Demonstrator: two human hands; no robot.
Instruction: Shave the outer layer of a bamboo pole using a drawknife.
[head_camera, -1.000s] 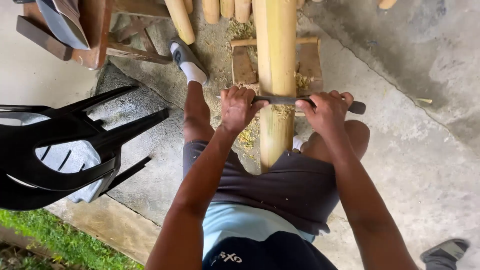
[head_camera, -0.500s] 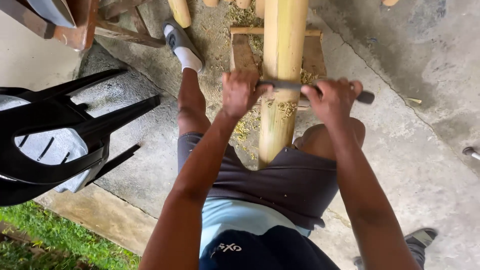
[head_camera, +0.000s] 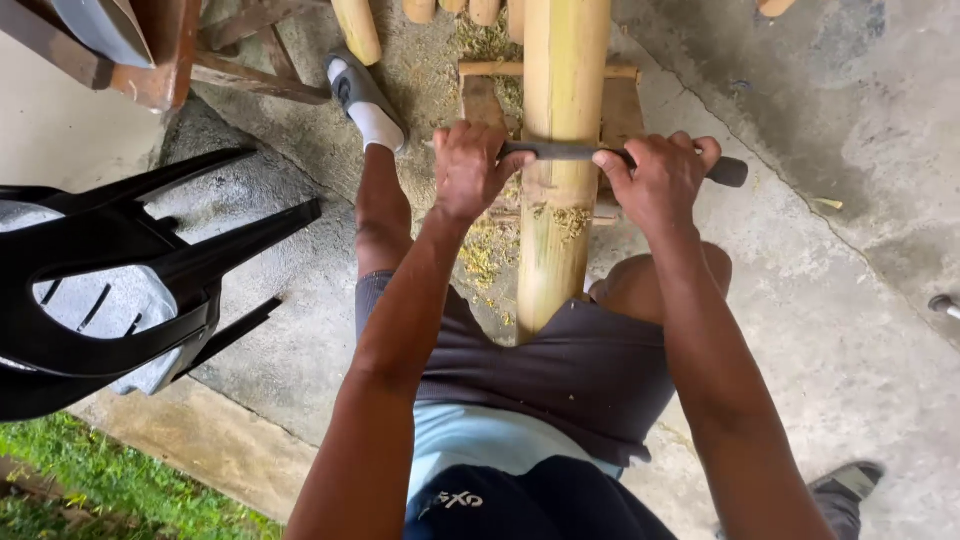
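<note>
Gripping the blade (head_camera: 562, 151) farther up the pole (head_camera: 556, 180) than before, the left hand (head_camera: 472, 170) and right hand (head_camera: 655, 180) clamp its ends. Leftward lies a black chair (head_camera: 110, 290); shavings (head_camera: 487, 250) litter the floor (head_camera: 850, 300) beneath the pole, which rests between the thighs.

Counts, head view:

- Hands: two, left hand (head_camera: 470, 170) and right hand (head_camera: 655, 180).
- Two-handled blade (head_camera: 560, 151): one, laid across pole.
- Thick bamboo pole (head_camera: 560, 90): one.
- Shorter bamboo pieces at top edge: at least five, e.g. bamboo piece (head_camera: 357, 28); some cut off by frame, exact number unclear.
- Black plastic chair (head_camera: 120, 290): one, tipped over.
- Shoes: two, grey shoe (head_camera: 355, 85) upper left, second shoe (head_camera: 845, 485) lower right.
- Wooden stand (head_camera: 485, 95) under pole: one.
</note>
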